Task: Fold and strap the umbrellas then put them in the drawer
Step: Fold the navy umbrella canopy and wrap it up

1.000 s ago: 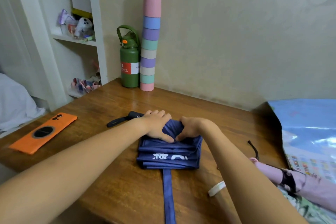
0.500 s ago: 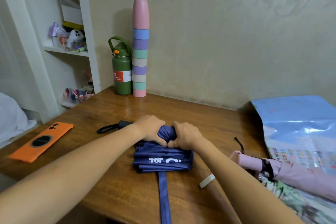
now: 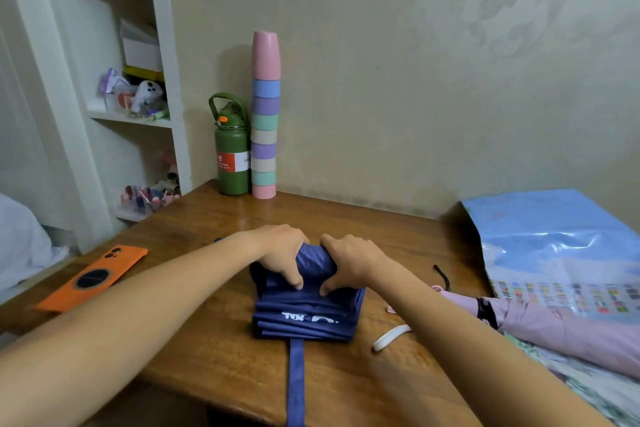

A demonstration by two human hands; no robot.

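A navy blue umbrella [image 3: 304, 315] with white lettering lies flattened on the wooden table [image 3: 214, 350]. My left hand [image 3: 282, 253] and my right hand [image 3: 346, 262] grip its far, bunched end side by side, thumbs pressing into the cloth. Its blue strap [image 3: 296, 381] trails toward me over the table's front edge. The umbrella's black handle is almost hidden behind my left forearm. A pink umbrella [image 3: 561, 329] lies at the right, with a black band around it and a black wrist cord [image 3: 441, 276].
An orange phone [image 3: 95, 276] lies at the table's left edge. A green bottle [image 3: 231, 152] and a tall stack of pastel cups [image 3: 264, 118] stand by the wall. A blue plastic bag [image 3: 554, 246] fills the right side. White shelves [image 3: 131, 114] stand left.
My hands have gathered the umbrella's far end into a tighter roll, and the cloth has bunched up between them. The camera has tilted upward slightly.
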